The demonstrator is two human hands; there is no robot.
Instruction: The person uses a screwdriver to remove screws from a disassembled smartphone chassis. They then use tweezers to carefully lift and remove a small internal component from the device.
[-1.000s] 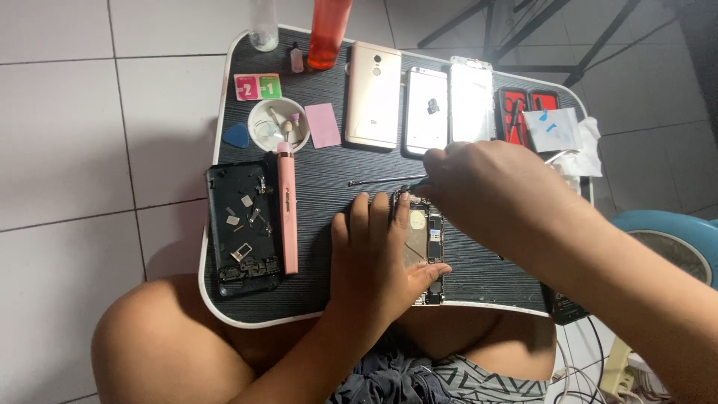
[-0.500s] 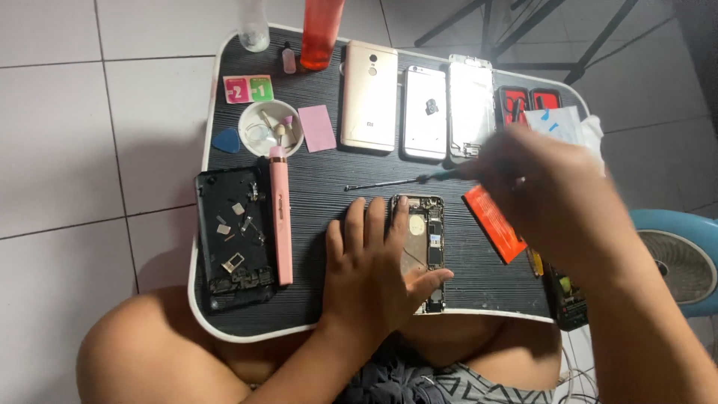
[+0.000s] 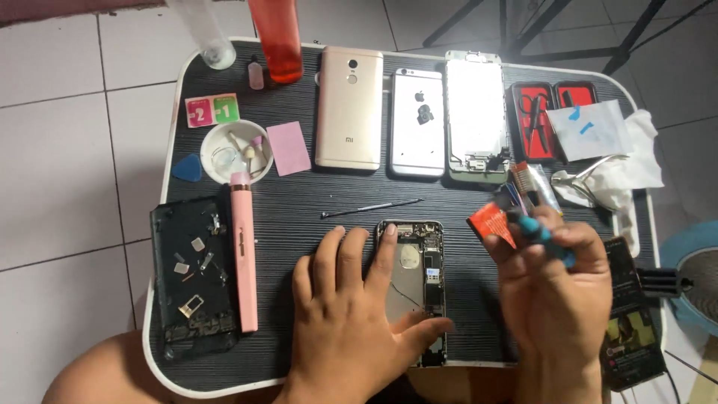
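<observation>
My left hand (image 3: 357, 299) lies flat on an opened phone body (image 3: 420, 278) with bare internals, at the front of the black lap table (image 3: 464, 97). The fingers spread over the phone's left half and the thumb rests on its lower part. My right hand (image 3: 555, 288) is raised to the right of the phone, shut on a teal-handled screwdriver (image 3: 540, 230) and an orange-red tool pouch (image 3: 492, 224) with several tool tips sticking up. A thin metal probe (image 3: 371, 207) lies just beyond the phone.
At the back lie a gold phone (image 3: 348, 108), a silver phone back (image 3: 417, 123) and a screen assembly (image 3: 475, 116). A pink pen tool (image 3: 244, 251), a black parts tray (image 3: 191, 277), a white dish (image 3: 230, 152) and a red bottle (image 3: 277, 37) are at left. A dark phone (image 3: 630, 314) lies at right.
My right hand left the opened phone, moved right to the orange-red pouch, and now holds it lifted with a teal screwdriver. My left hand stays on the phone.
</observation>
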